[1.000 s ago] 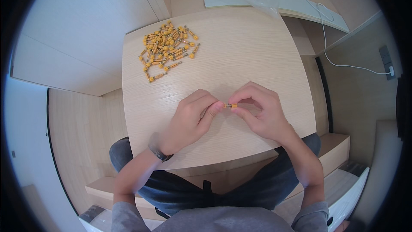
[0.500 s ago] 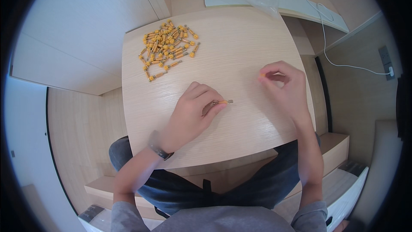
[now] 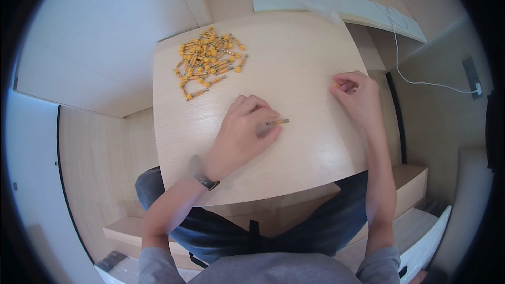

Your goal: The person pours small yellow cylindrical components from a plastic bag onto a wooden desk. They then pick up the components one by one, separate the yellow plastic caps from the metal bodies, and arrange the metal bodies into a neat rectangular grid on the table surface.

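Observation:
My left hand [image 3: 246, 130] is over the middle of the table. Between its thumb and fingertips it pinches a furniture connecting bolt [image 3: 279, 122], orange-yellow in the middle with metal ends, one end pointing right. Near the table's right edge, my right hand [image 3: 357, 93] holds a small yellow cap-like piece [image 3: 336, 85] in a thumb-and-finger pinch. The fingers hide most of that piece. At the far left lies a loose heap of similar bolts [image 3: 208, 55], with yellow heads and metal tips.
The light wood table [image 3: 310, 163] ends just before my knees. Behind it stands a pale shelf board [image 3: 273, 0] with clear plastic film [image 3: 318, 2] on it. A white cable [image 3: 398, 58] runs to a wall socket [image 3: 476, 90] at right. A white cabinet [image 3: 100, 37] borders the left.
My right hand has moved right, toward the table edge, with the yellow piece. My left hand has shifted slightly right and away from me, still pinching the bolt.

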The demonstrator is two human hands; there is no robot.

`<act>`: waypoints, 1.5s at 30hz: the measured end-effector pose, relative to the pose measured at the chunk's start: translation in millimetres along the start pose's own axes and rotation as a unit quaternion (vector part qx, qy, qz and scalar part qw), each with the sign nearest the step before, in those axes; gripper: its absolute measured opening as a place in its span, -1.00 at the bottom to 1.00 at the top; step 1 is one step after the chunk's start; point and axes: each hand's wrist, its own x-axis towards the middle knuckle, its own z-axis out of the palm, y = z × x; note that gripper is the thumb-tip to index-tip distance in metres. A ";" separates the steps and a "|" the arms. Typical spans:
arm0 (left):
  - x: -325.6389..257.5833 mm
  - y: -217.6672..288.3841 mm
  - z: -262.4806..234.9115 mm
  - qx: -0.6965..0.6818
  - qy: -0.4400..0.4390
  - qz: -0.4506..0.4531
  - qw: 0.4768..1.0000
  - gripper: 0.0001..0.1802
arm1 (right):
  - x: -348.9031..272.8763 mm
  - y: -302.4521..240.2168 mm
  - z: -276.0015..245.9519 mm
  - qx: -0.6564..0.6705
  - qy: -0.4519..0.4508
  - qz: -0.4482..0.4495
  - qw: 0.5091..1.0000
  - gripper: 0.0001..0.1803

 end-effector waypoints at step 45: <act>-16.9 14.1 -12.2 -0.194 0.011 -0.170 0.966 -0.88 | -71.4 -96.4 45.3 0.349 -0.145 0.020 0.926 -0.88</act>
